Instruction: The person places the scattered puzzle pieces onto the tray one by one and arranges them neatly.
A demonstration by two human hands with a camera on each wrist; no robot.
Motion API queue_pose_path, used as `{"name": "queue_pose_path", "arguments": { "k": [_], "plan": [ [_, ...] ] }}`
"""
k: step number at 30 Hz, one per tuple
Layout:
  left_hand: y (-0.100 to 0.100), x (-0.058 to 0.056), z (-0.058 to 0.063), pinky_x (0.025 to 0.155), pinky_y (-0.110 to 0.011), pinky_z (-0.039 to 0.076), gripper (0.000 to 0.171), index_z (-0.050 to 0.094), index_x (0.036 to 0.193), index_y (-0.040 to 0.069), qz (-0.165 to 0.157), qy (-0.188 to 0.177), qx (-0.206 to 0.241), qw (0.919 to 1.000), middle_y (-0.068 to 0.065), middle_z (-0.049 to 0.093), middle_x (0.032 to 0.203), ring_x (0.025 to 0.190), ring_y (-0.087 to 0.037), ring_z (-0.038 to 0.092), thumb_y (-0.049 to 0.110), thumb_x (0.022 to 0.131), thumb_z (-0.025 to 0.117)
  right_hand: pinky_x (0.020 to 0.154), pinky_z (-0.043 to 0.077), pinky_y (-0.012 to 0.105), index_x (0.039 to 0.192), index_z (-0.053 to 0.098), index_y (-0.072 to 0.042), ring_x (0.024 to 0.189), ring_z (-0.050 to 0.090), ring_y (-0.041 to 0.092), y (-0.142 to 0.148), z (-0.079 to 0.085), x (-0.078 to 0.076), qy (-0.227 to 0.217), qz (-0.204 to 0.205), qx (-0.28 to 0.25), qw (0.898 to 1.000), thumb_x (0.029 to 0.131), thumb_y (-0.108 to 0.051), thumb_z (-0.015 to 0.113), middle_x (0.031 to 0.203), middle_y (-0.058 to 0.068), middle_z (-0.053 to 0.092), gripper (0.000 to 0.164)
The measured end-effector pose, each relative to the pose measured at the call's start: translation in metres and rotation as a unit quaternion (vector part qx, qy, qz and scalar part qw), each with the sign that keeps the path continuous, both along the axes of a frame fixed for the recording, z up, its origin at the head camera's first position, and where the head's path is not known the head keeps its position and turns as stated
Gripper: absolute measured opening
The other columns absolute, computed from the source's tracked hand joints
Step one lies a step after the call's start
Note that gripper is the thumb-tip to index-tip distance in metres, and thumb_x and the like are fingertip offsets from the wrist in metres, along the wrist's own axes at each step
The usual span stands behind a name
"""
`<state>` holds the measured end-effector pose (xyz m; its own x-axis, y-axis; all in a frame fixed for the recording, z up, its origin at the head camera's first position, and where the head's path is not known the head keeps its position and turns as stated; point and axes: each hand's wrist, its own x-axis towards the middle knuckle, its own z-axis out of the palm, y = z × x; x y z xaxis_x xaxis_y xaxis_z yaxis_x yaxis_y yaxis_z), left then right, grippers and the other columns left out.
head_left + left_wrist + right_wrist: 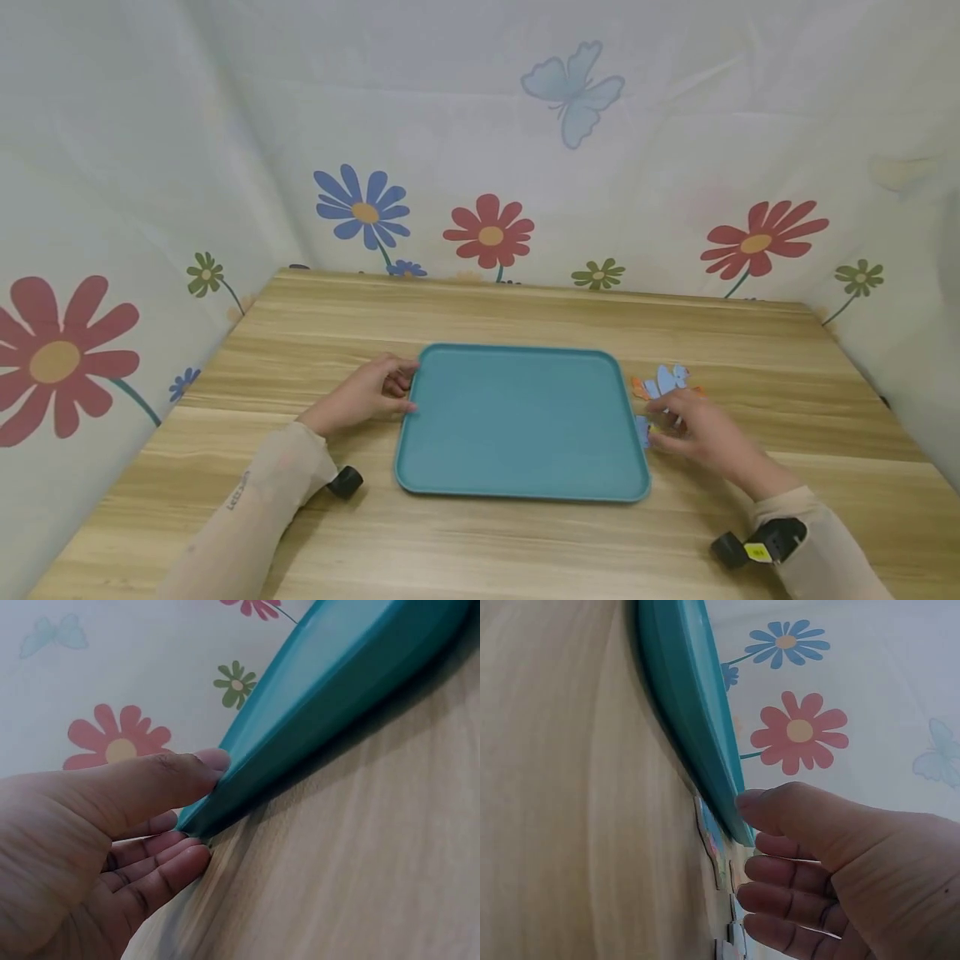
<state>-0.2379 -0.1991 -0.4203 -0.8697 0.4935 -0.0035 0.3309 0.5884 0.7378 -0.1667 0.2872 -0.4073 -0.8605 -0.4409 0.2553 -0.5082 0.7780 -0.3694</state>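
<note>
A teal rectangular tray [521, 425] with a low raised rim lies flat on the wooden table. At its left side is my left hand [372, 387], thumb and fingertips touching the rim; in the left wrist view the thumb [199, 769] rests against the outer wall, with the other fingers loosely extended below. My right hand [697, 429] hovers by the right rim, fingers relaxed and slightly bent, holding nothing. Beneath and beyond it lie several flat puzzle pieces [666, 379], light blue and orange. One blue piece [642, 431] sits right against the tray's edge.
The wooden table [480, 550] reaches back to a pale cloth backdrop [420, 100] printed with flowers and a butterfly. Cloth also hangs along the left and right sides. Each wrist wears a small black camera, the right one [729, 550] close over the table.
</note>
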Motion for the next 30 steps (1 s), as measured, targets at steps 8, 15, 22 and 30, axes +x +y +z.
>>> {"name": "queue_pose_path", "arguments": {
  "k": [8, 15, 22, 30],
  "plan": [
    [-0.0012, -0.0025, -0.0078, 0.089, -0.032, 0.053, 0.07, 0.045, 0.138, -0.002, -0.004, 0.001, 0.015, 0.9999, -0.016, 0.055, 0.12, 0.103, -0.023, 0.056, 0.02, 0.081, 0.078, 0.068, 0.048, 0.023, 0.101, 0.068, -0.01, 0.081, 0.051, 0.007, -0.0002, -0.0066, 0.0011, -0.012, -0.002, 0.022, 1.0, 0.079, -0.02, 0.079, 0.092, -0.004, 0.058, 0.027],
    [-0.003, -0.0055, -0.0085, 0.087, -0.027, 0.053, 0.07, 0.046, 0.137, -0.001, -0.004, 0.012, 0.008, 0.9999, -0.013, 0.055, 0.12, 0.101, -0.02, 0.056, 0.021, 0.079, 0.079, 0.063, 0.042, 0.021, 0.104, 0.069, -0.005, 0.077, 0.044, 0.006, -0.0012, -0.0089, 0.0, -0.006, 0.004, 0.03, 1.0, 0.076, -0.017, 0.08, 0.087, -0.003, 0.053, 0.032],
    [-0.0022, -0.0051, -0.0069, 0.086, -0.027, 0.053, 0.072, 0.045, 0.138, -0.002, -0.009, 0.017, 0.005, 0.9998, -0.015, 0.055, 0.12, 0.101, -0.02, 0.056, 0.022, 0.08, 0.079, 0.06, 0.038, 0.02, 0.101, 0.068, -0.003, 0.074, 0.04, 0.005, -0.0024, -0.0099, -0.0008, -0.002, 0.001, 0.027, 1.0, 0.075, -0.015, 0.081, 0.084, -0.003, 0.049, 0.031],
    [-0.0022, -0.0034, -0.0046, 0.088, -0.029, 0.054, 0.071, 0.045, 0.138, -0.002, -0.014, 0.024, -0.007, 0.9996, -0.015, 0.054, 0.122, 0.102, -0.021, 0.056, 0.022, 0.08, 0.079, 0.059, 0.039, 0.021, 0.096, 0.064, -0.003, 0.071, 0.041, 0.005, -0.0035, -0.0109, -0.0009, -0.001, -0.016, 0.035, 0.999, 0.075, -0.017, 0.081, 0.082, -0.002, 0.049, 0.03]
  ]
}}
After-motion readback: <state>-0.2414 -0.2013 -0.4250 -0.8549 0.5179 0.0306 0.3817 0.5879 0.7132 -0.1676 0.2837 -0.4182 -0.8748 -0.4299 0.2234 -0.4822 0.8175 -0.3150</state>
